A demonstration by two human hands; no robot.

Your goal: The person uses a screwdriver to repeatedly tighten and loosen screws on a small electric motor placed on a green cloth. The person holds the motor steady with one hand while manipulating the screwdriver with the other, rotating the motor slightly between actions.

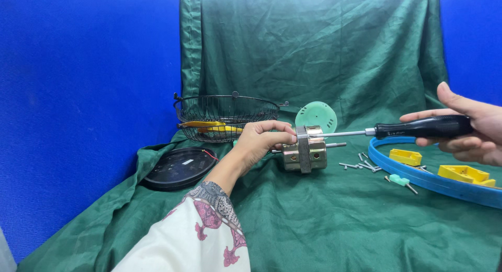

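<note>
My left hand (260,140) grips the left side of a small brass-coloured motor block (306,149) that rests on the green cloth. My right hand (465,128) holds a screwdriver (413,128) by its black handle, level with the table. Its steel shaft runs left and its tip meets the top of the motor block. A thin metal shaft sticks out of the block's right side. A round light-green plastic disc (316,115) stands just behind the block.
A black wire basket (228,116) with yellow-handled tools stands at the back. A black round cover (179,167) lies at the left. Loose screws (361,165), a blue ring (429,178), yellow plastic parts (406,157) and a small teal piece (399,180) lie at the right.
</note>
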